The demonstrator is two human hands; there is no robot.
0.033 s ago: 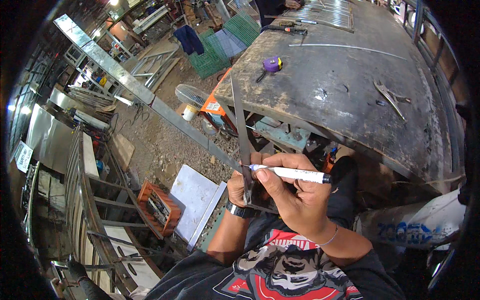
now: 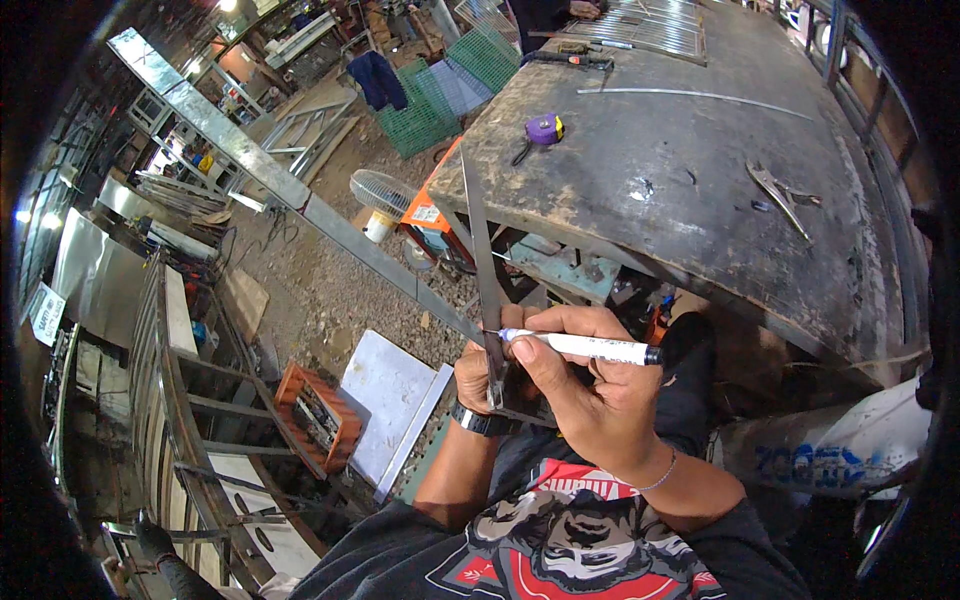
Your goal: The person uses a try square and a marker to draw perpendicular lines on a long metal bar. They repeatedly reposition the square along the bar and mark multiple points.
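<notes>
My right hand pinches a white marker with a dark end cap. The marker's tip points left and meets the crossing of a steel square and a long galvanised metal tube. That tube slopes from the far upper left down to my hands. My left hand, wearing a dark watch, is closed around the near end of the tube and the square. The square's long blade rises toward the table corner. My left fingers are partly hidden behind the metal.
On the dark worktable to the right lie a purple tape measure, locking pliers and a thin metal strip. A fan and an orange crate stand on the floor. Another person's dark sleeve shows lower left.
</notes>
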